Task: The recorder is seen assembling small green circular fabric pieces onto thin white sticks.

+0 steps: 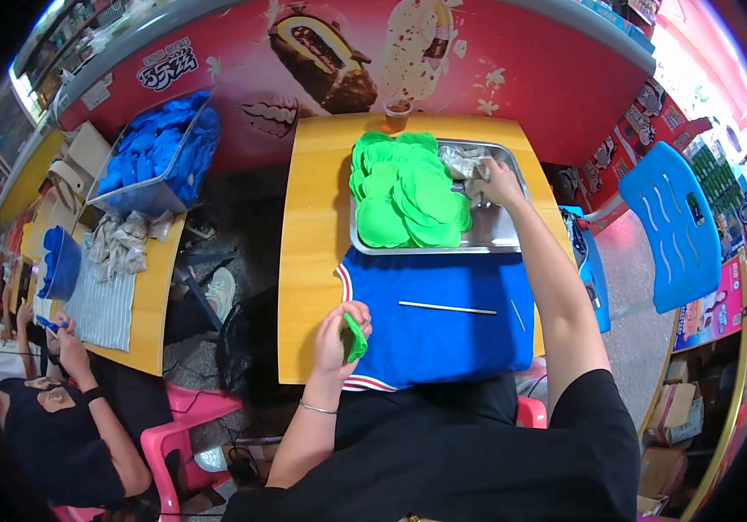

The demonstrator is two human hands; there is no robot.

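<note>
My left hand (332,341) is closed around a folded green cloth piece (356,339), above the left edge of a blue cloth garment (443,339) with striped trim. My right hand (502,184) reaches into the metal tray (499,235), its fingers curled on a small clear bag (478,189) with pale, greyish contents. More such bags (460,161) lie beside it at the tray's back. Overlapping round green cloth pieces (408,191) fill the tray's left part. A thin white stick (447,307) rests across the blue garment.
A cup (398,113) of brown liquid stands behind the tray on the yellow table (312,200). To the left, a person's hands (69,344) hold something blue, near a tub of blue pieces (151,157). A blue chair (673,226) stands at right, a pink chair (173,435) at left.
</note>
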